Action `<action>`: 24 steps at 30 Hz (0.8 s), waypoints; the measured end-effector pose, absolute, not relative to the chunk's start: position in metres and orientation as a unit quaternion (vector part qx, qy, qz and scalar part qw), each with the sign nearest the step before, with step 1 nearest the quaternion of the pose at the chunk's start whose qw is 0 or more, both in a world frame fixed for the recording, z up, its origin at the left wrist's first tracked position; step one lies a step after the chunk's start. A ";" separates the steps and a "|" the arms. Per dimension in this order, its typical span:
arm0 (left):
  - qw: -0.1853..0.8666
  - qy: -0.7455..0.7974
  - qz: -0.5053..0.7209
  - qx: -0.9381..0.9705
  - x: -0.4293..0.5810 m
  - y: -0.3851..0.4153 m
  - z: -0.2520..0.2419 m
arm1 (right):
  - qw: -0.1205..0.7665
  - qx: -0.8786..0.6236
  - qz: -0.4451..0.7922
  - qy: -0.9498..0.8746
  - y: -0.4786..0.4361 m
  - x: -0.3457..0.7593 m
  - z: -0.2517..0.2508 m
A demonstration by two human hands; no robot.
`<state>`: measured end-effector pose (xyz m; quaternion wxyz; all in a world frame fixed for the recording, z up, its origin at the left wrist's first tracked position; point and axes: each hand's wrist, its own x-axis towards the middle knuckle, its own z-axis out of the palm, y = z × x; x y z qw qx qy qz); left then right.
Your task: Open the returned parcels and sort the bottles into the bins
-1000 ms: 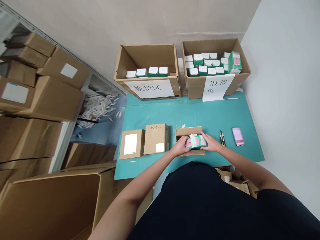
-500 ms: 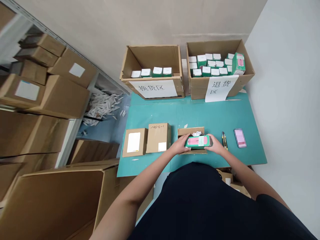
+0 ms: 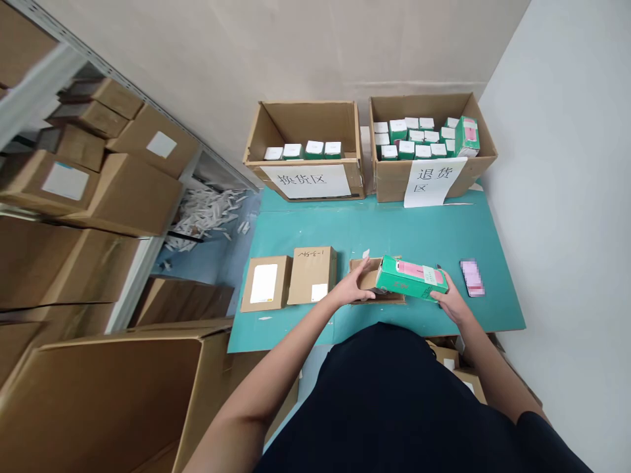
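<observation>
1. One green-and-pink box (image 3: 414, 278) is raised over the open carton (image 3: 388, 299), tilted, apparently clear of it; the right hand (image 3: 449, 299) grips its right end.
2. The left hand (image 3: 353, 285), thumb and fingers apart, touches the carton's left end; how firmly, I cannot tell.
3. Two neighbouring cartons (image 3: 310, 268) stand closed, apparently not yet dealt with.
4. Tabletop (image 3: 414, 230) stretches from carton to labelled bins (image 3: 387, 188); the near edge is close, the phone (image 3: 472, 278) rightward.

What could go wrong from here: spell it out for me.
The green-and-pink box, gripped near one end by the right hand, could slip. Its other end overlaps the open carton in view and might snag. The pink phone-like item lies near that hand and could get knocked.
</observation>
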<state>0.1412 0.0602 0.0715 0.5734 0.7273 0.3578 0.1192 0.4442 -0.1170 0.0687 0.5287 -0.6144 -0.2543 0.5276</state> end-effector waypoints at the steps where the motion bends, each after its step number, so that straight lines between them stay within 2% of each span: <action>1: 0.594 0.351 0.139 0.710 0.139 0.058 0.075 | 0.538 -0.608 0.530 -0.246 -0.118 0.442 0.070; 5: 0.653 0.340 0.255 0.627 0.134 0.047 0.095 | 0.564 -0.581 0.545 -0.217 -0.121 0.434 0.080; 9: 0.651 0.377 0.383 0.537 0.138 0.033 0.121 | 0.594 -0.551 0.545 -0.218 -0.121 0.420 0.097; 12: 0.665 0.395 0.384 0.504 0.148 0.021 0.143 | 0.604 -0.541 0.534 -0.239 -0.121 0.405 0.105; 17: 0.738 0.342 0.348 0.466 0.170 -0.002 0.171 | 0.593 -0.578 0.473 -0.301 -0.129 0.384 0.100; 24: 0.710 0.385 0.405 0.428 0.198 -0.034 0.169 | 0.535 -0.682 0.320 -0.383 -0.146 0.354 0.085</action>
